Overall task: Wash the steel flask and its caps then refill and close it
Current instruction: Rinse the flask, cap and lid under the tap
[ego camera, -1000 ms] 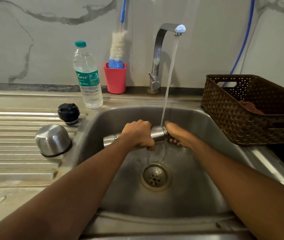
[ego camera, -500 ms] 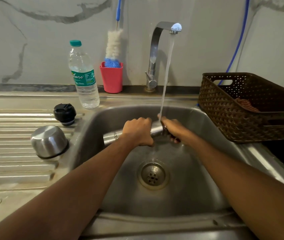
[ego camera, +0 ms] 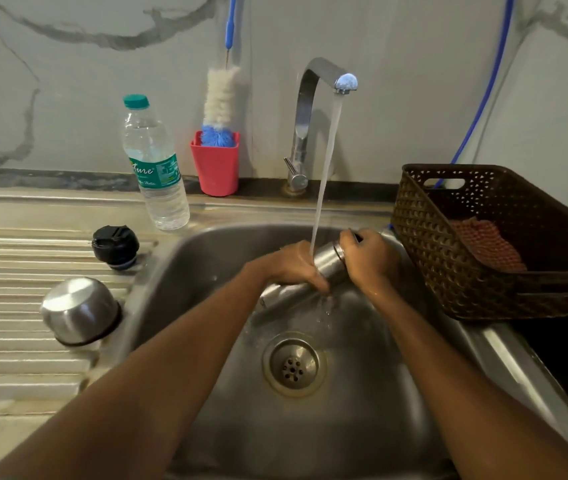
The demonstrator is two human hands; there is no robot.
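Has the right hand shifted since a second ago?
Yes. The right hand slid right, away from the water stream, toward the brown basket, tilting the flask.

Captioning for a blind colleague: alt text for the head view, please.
Left hand and right hand grip a tilted steel flask under the running tap, over the sink. A black cap and steel cap sit on the drainboard.

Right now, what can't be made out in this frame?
Head view only:
Flask mouth: covered by the right hand.
Flask middle: wrapped by the left hand.
Cloth: partly behind the basket wall.
Brush handle: cut off by the top edge.
Bottle label: small print unreadable.
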